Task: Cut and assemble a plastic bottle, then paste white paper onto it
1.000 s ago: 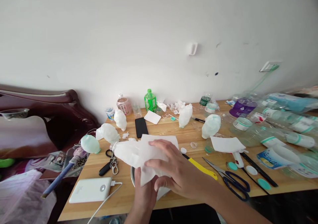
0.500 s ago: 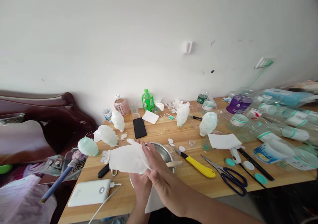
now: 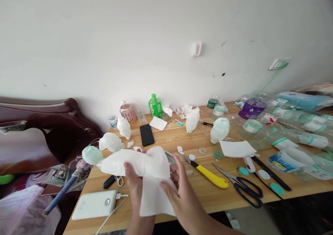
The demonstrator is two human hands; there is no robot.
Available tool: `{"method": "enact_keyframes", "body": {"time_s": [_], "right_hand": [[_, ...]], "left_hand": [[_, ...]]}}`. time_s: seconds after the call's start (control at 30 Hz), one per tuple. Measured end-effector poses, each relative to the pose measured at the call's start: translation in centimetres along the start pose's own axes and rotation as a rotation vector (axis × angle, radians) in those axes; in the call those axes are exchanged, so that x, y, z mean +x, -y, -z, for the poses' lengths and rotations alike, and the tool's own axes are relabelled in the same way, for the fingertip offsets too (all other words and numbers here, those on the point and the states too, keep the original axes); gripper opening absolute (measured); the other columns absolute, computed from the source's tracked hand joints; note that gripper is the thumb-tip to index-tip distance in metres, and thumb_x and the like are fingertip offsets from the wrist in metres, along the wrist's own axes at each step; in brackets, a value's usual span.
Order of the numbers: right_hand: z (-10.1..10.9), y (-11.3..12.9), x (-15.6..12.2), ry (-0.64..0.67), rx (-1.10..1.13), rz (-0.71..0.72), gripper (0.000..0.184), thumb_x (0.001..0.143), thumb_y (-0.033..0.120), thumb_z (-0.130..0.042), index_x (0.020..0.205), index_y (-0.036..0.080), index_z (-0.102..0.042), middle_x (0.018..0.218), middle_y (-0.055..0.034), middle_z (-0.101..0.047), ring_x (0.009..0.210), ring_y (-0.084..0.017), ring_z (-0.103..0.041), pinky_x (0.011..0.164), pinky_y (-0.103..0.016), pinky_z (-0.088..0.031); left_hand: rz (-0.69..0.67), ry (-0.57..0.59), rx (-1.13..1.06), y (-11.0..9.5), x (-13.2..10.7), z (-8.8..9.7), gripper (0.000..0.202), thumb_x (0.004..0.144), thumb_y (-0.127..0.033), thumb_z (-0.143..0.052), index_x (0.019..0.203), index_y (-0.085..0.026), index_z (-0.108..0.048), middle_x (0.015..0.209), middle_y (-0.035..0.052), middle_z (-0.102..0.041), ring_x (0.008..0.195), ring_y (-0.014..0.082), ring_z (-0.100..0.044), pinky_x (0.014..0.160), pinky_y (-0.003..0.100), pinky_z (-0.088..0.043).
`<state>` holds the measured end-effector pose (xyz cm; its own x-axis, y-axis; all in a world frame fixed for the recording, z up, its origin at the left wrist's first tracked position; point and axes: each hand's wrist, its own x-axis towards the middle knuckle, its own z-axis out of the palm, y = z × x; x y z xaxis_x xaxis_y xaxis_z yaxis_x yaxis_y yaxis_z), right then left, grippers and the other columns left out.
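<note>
A bottle wrapped in thin white sheets (image 3: 121, 164) lies level in front of me, its clear neck pointing left. My left hand (image 3: 135, 190) is closed around it from below, thumb on the near side. A loose white sheet (image 3: 153, 196) hangs down from its right end, and another flap stands up there. My right hand (image 3: 182, 190) pinches the sheet's right edge between thumb and fingers. Behind them a metal bowl (image 3: 170, 157) is mostly hidden. Several lumpy white-covered forms, such as one white form (image 3: 192, 120), stand or lie around the table.
On the wooden table (image 3: 166, 137) lie a black phone (image 3: 147, 135), a yellow utility knife (image 3: 210, 175), scissors (image 3: 240, 184), a glue gun (image 3: 249, 164) and a white power bank (image 3: 95, 204). Clear plastic bottles (image 3: 309, 137) crowd the right side. A wall (image 3: 156, 37) rises behind.
The wrapped bottle has shifted left and its clear neck shows more. My right hand has moved from lying flat against the sheet to pinching its right edge; my left thumb now shows on the bottle.
</note>
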<state>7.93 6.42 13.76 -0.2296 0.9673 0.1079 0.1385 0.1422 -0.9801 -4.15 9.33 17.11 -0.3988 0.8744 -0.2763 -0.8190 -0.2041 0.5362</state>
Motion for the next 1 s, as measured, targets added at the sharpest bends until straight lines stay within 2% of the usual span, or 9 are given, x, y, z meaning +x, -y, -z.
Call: {"method": "enact_keyframes", "body": {"time_s": [0.1,0.17,0.33,0.47,0.6,0.67,0.77,0.87,1.0], "right_hand": [[3.7,2.4,0.2,0.063,-0.033,-0.084,0.048,0.095,0.036,-0.051,0.14,0.027,-0.037,0.103,-0.006,-0.066,0.093,-0.021,-0.07,0.084,-0.035,-0.059],[7.1,3.9,1.8,0.051,-0.129,-0.09,0.036,0.094,0.039,-0.052,0.128,0.026,-0.049,0.104,-0.0057,-0.068,0.094,-0.02,-0.07,0.084,-0.035,-0.057],[12.4,3.4,12.4,-0.209,-0.621,0.158,0.031,0.1,0.033,-0.043,0.127,0.019,-0.048,0.126,-0.0131,-0.062,0.118,-0.021,-0.06,0.097,-0.036,-0.048],[11.1,0.1,18.9,0.015,-0.946,0.051,0.025,0.094,0.013,-0.046,0.114,0.01,-0.06,0.114,-0.0192,-0.068,0.11,-0.027,-0.063,0.091,-0.038,-0.048],[8.2,-0.5,18.6,0.072,-1.048,0.118,0.042,0.082,-0.005,-0.047,0.121,0.006,-0.061,0.134,-0.029,-0.055,0.129,-0.038,-0.049,0.103,-0.054,-0.038],[7.2,0.4,17.1,0.113,-1.045,0.216,0.052,0.083,-0.008,-0.043,0.131,0.008,-0.055,0.144,-0.0255,-0.047,0.135,-0.035,-0.043,0.108,-0.051,-0.035],[6.1,2.2,14.6,0.209,-0.96,0.327,0.043,0.093,0.001,-0.039,0.13,0.016,-0.055,0.132,-0.0142,-0.06,0.122,-0.022,-0.056,0.102,-0.036,-0.046],[4.9,4.0,11.7,0.22,-0.611,0.467,0.031,0.103,0.02,-0.038,0.129,0.021,-0.054,0.127,-0.0099,-0.064,0.119,-0.018,-0.06,0.1,-0.034,-0.05],[2.5,5.1,8.4,0.351,-0.432,0.725,0.057,0.1,0.044,-0.049,0.149,0.019,-0.033,0.154,-0.0144,-0.042,0.147,-0.024,-0.032,0.12,-0.043,-0.034]], "left_hand": [[-0.202,-0.073,0.008,-1.5,0.9,0.0,0.053,0.081,-0.064,-0.064,0.113,-0.024,-0.07,0.106,0.0034,-0.075,0.114,0.0236,-0.065,0.105,0.034,-0.048],[-0.289,-0.105,-0.02,-2.6,1.6,0.4,0.051,0.083,-0.063,-0.064,0.116,-0.025,-0.069,0.107,0.0028,-0.075,0.11,0.0214,-0.066,0.105,0.034,-0.048],[-0.181,-0.007,-0.095,-3.9,2.0,1.5,0.06,0.074,-0.066,-0.07,0.116,-0.023,-0.069,0.108,0.0067,-0.074,0.1,0.0226,-0.068,0.101,0.038,-0.051],[-0.053,0.236,-0.051,-3.5,1.1,1.8,0.069,0.063,-0.065,-0.08,0.113,-0.02,-0.069,0.107,0.0092,-0.071,0.105,0.0284,-0.066,0.102,0.042,-0.05],[-0.023,0.276,-0.017,-3.2,0.7,2.4,0.071,0.06,-0.07,-0.077,0.112,-0.023,-0.07,0.114,0.0104,-0.07,0.12,0.0356,-0.059,0.104,0.048,-0.048],[-0.046,0.265,0.005,-3.2,0.7,2.7,0.075,0.056,-0.071,-0.079,0.114,-0.024,-0.071,0.119,0.0107,-0.069,0.124,0.0384,-0.056,0.105,0.051,-0.046],[-0.062,0.231,0.082,-3.1,0.9,3.3,0.066,0.06,-0.062,-0.082,0.114,-0.025,-0.071,0.122,0.0108,-0.07,0.126,0.0381,-0.056,0.106,0.051,-0.045],[-0.046,0.219,0.17,-2.6,1.0,3.8,0.058,0.068,-0.058,-0.078,0.115,-0.025,-0.071,0.124,0.0115,-0.07,0.126,0.0362,-0.057,0.106,0.05,-0.045],[-0.087,0.112,0.24,-0.6,0.6,4.0,0.069,0.07,-0.079,-0.06,0.115,-0.027,-0.072,0.123,0.0105,-0.071,0.124,0.036,-0.059,0.098,0.049,-0.052]]}}
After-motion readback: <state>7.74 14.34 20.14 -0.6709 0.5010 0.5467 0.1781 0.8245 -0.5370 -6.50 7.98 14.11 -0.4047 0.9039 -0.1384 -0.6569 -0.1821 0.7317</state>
